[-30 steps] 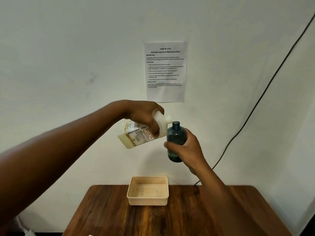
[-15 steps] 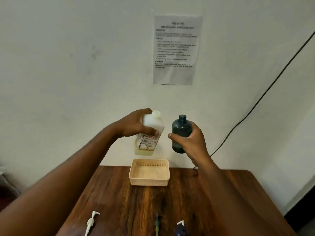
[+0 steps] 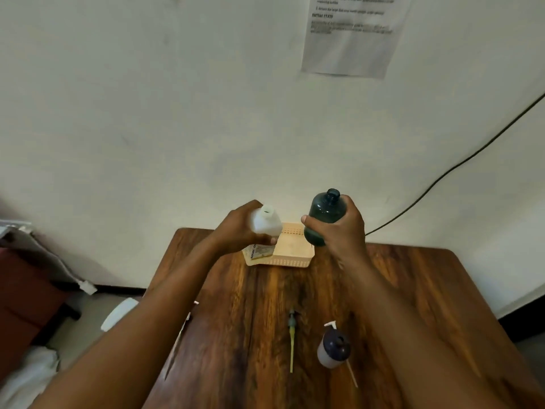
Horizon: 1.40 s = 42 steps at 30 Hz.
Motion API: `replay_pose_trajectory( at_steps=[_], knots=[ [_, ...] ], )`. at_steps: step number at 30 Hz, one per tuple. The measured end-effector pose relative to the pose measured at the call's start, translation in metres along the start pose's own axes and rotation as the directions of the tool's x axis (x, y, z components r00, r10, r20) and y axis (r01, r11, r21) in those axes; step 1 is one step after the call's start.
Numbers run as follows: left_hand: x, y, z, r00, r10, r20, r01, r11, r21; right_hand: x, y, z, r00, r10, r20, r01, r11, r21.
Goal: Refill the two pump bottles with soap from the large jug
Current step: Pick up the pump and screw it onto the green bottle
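wall sheet (image 3: 351,36) — top cut off, print blurred | jug (image 3: 264,231) base — behind left hand (image 3: 239,231)

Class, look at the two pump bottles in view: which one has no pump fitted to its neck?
The dark green bottle, held in the right hand: its neck is bare and open. The purple bottle on the table has a white pump on top.

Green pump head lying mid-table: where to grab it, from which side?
Judging by its pose, pinch the green pump head at its thick collar from above. It lies flat on the table, thin tube toward the person, clear of the purple bottle.
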<state>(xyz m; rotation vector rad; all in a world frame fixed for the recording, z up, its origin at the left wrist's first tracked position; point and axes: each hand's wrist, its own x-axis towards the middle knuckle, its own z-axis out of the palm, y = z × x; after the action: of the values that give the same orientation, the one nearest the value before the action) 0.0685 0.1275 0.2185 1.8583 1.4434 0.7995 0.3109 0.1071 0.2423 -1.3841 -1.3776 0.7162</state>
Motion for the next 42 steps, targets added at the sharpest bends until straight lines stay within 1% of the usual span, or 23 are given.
replay_pose_trajectory(
  at_steps=[3, 6, 11, 14, 17, 20, 25, 31, 34, 36, 37, 39, 42],
  knots=[
    [-0.007, -0.030, 0.016, 0.999, -0.044, -0.003, 0.044, 0.999, -0.011, -0.006, 0.012, 0.013, 1.000, 0.017, -0.001, -0.017, 1.000, 0.001],
    [-0.014, -0.057, 0.032, 0.997, -0.076, -0.011, 0.076, 0.997, -0.016, -0.013, 0.020, 0.022, 1.000, 0.030, 0.002, -0.030, 0.999, -0.035],
    [-0.029, -0.100, 0.061, 0.988, -0.154, -0.012, 0.153, 0.986, -0.060, -0.019, 0.037, 0.033, 0.998, 0.056, 0.008, -0.056, 0.998, -0.017],
    [-0.037, -0.126, 0.076, 0.977, -0.211, 0.041, 0.213, 0.975, -0.058, -0.021, 0.048, 0.037, 0.998, 0.050, 0.033, -0.049, 0.999, -0.016],
    [-0.045, -0.149, 0.085, 0.955, -0.262, 0.136, 0.269, 0.962, -0.036, -0.022, 0.059, 0.041, 0.998, 0.046, 0.040, -0.045, 0.999, -0.018],
    [-0.054, -0.169, 0.091, 0.940, -0.279, 0.196, 0.284, 0.959, -0.001, -0.024, 0.068, 0.045, 0.997, 0.057, 0.047, -0.056, 0.998, -0.023],
    [-0.067, -0.192, 0.093, 0.916, -0.324, 0.234, 0.329, 0.944, 0.020, -0.025, 0.080, 0.051, 0.996, 0.069, 0.056, -0.070, 0.998, 0.007],
    [-0.074, -0.203, 0.097, 0.894, -0.388, 0.223, 0.402, 0.915, -0.019, -0.021, 0.091, 0.052, 0.995, 0.075, 0.071, -0.076, 0.997, 0.023],
    [-0.076, -0.201, 0.100, 0.900, -0.372, 0.228, 0.390, 0.920, -0.037, -0.020, 0.095, 0.050, 0.995, 0.074, 0.067, -0.077, 0.996, 0.043],
    [-0.075, -0.197, 0.101, 0.892, -0.377, 0.250, 0.398, 0.917, -0.039, -0.018, 0.097, 0.046, 0.995, 0.079, 0.056, -0.082, 0.995, 0.051],
    [-0.074, -0.193, 0.102, 0.888, -0.379, 0.259, 0.399, 0.917, -0.027, -0.017, 0.098, 0.043, 0.995, 0.083, 0.046, -0.085, 0.995, 0.047],
    [-0.070, -0.185, 0.104, 0.888, -0.381, 0.258, 0.381, 0.923, 0.055, -0.016, 0.097, 0.037, 0.995, 0.092, 0.028, -0.093, 0.995, 0.029],
    [-0.059, -0.169, 0.107, 0.914, -0.345, 0.215, 0.308, 0.933, 0.189, -0.014, 0.099, 0.027, 0.994, 0.112, 0.003, -0.112, 0.993, 0.022]
  ],
)
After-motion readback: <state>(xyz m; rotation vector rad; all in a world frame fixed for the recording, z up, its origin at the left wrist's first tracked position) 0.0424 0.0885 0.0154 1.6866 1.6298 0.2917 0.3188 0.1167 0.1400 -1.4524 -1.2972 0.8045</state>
